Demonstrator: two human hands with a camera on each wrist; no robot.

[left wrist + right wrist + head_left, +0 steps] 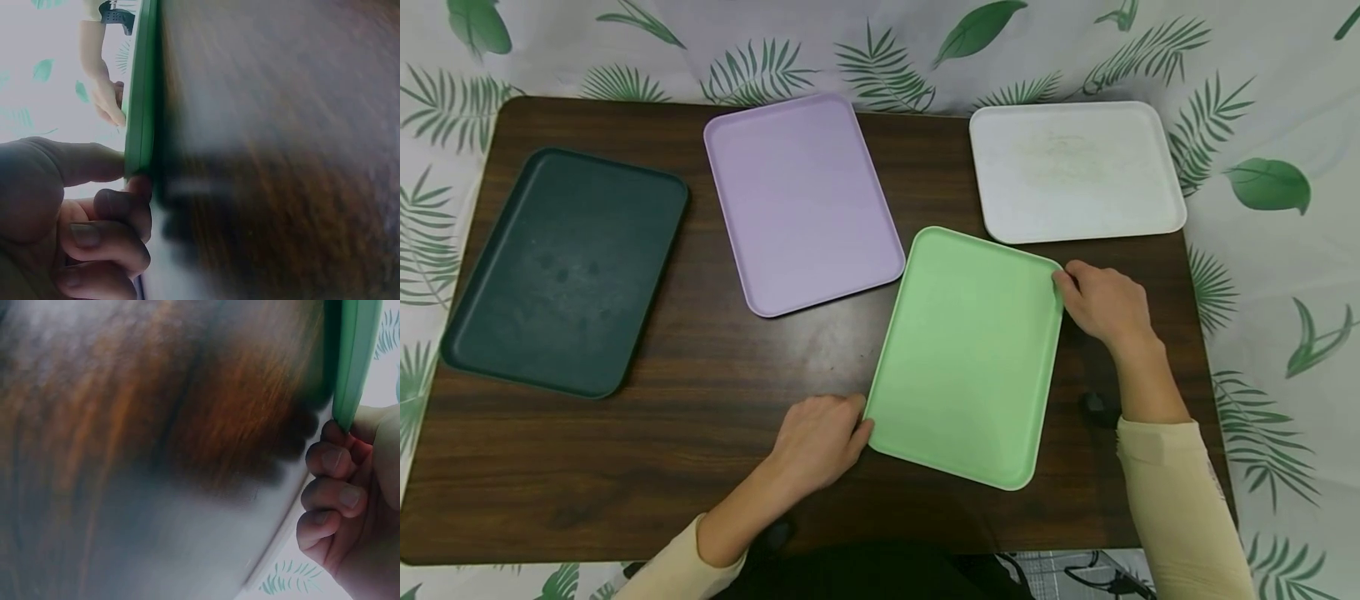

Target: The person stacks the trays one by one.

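Note:
A light green tray [966, 358] is held between two hands at the right part of the table. My left hand [822, 437] pinches its lower left corner, thumb above and curled fingers below, as the left wrist view shows on the green rim [141, 112]. At the upper right corner my right hand [1103, 302] pinches the edge; in the right wrist view its fingers [331, 459] curl beneath the green rim [355, 356]. A lilac tray [805, 204] lies just left of the green tray's upper corner, and a white tray [1075, 171] lies behind it.
A dark green tray [568, 271] lies at the left of the brown wooden table [700, 467]. Leaf-printed cloth [1285, 275] surrounds the table. Black cables [1112, 579] show below the front edge.

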